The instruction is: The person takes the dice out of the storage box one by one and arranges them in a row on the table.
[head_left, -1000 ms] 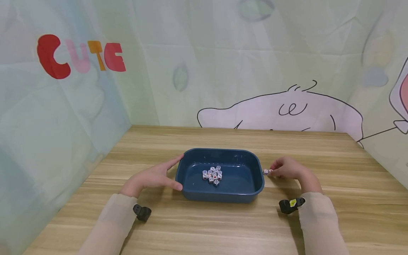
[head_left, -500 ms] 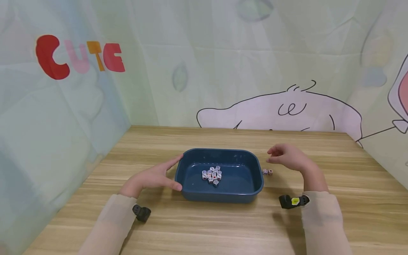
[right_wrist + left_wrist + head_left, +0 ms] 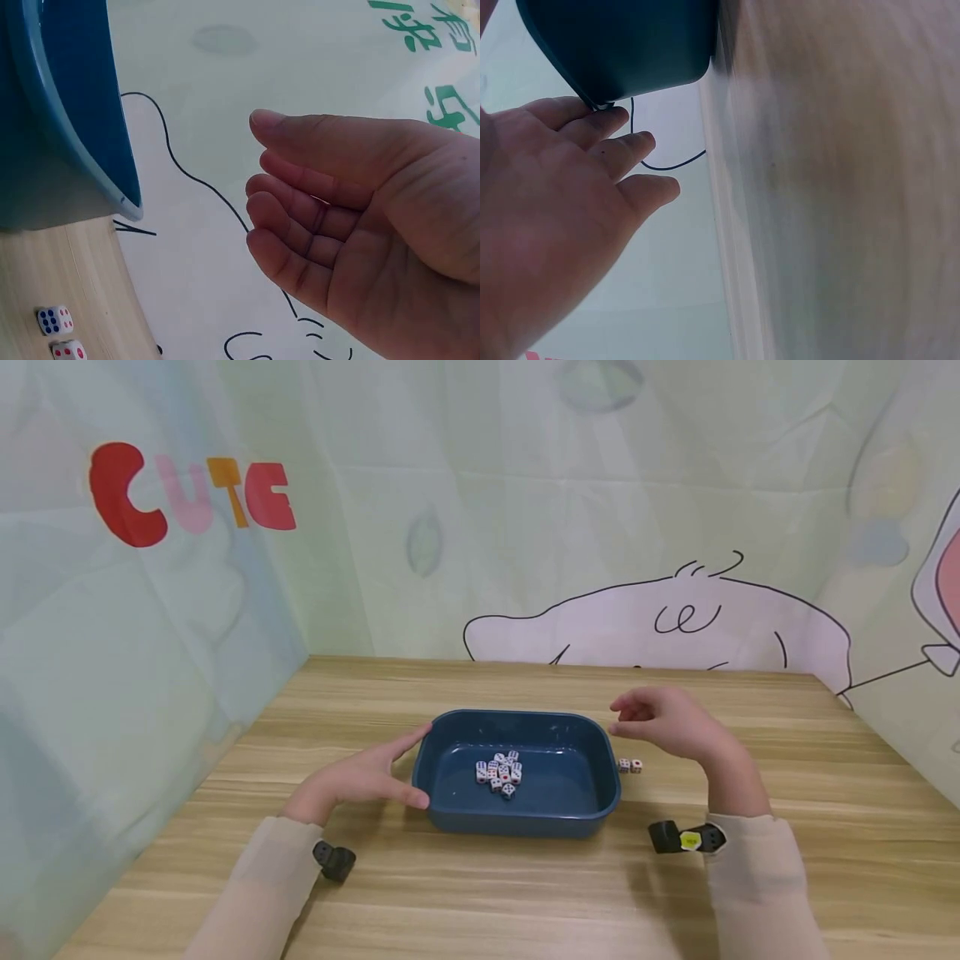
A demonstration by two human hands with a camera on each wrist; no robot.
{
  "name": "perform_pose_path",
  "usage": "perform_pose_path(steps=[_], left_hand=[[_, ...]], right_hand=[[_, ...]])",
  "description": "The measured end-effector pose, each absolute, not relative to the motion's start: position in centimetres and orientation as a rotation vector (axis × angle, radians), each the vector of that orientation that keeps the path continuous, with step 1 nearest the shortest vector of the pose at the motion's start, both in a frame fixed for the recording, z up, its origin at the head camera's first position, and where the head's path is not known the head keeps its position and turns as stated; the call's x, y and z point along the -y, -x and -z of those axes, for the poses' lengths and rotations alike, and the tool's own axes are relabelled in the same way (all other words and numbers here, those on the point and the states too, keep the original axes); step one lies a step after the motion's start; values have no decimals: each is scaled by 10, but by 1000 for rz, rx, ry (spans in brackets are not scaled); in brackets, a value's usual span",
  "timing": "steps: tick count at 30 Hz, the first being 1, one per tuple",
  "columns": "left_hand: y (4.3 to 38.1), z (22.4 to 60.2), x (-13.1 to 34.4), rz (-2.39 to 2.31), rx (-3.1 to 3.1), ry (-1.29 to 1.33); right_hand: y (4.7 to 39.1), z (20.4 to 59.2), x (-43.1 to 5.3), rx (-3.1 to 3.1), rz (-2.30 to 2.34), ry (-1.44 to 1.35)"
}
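A dark blue rectangular tray (image 3: 517, 825) stands on the table, with a cluster of small white dice (image 3: 505, 774) near the middle of its floor. My left hand (image 3: 362, 777) rests at the tray's left end, thumb and fingers spread along the rim; the left wrist view has its fingertips touching the tray's edge. Just outside the right end, two dice (image 3: 631, 766) lie side by side on the table. Above and behind them hovers my right hand (image 3: 667, 722), near the tray's far right corner. Its fingers bend loosely and hold nothing in the right wrist view.
The wood-grain table (image 3: 480, 893) runs back to a pale cloth backdrop (image 3: 570, 527) with printed letters and a cartoon outline. A black wrist camera (image 3: 333, 861) sits on the left wrist, another black camera (image 3: 686, 837) on the right.
My right hand has let go of the die beside the tray, risen away from the table and then drifted left toward the tray. The left hand and tray stay in place.
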State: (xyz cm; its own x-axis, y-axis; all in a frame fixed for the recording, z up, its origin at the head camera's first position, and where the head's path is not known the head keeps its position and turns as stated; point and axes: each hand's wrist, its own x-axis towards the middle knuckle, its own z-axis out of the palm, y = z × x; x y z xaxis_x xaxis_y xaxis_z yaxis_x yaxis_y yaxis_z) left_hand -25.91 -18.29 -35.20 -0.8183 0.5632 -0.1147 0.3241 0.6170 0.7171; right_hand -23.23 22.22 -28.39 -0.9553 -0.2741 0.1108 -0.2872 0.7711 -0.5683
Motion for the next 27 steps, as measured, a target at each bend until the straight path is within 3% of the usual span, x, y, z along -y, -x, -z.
perform_pose_path(steps=[27], left_hand=[[259, 352, 183, -1021, -2506, -713]], right_hand=[[237, 301, -163, 2925, -1069, -733]])
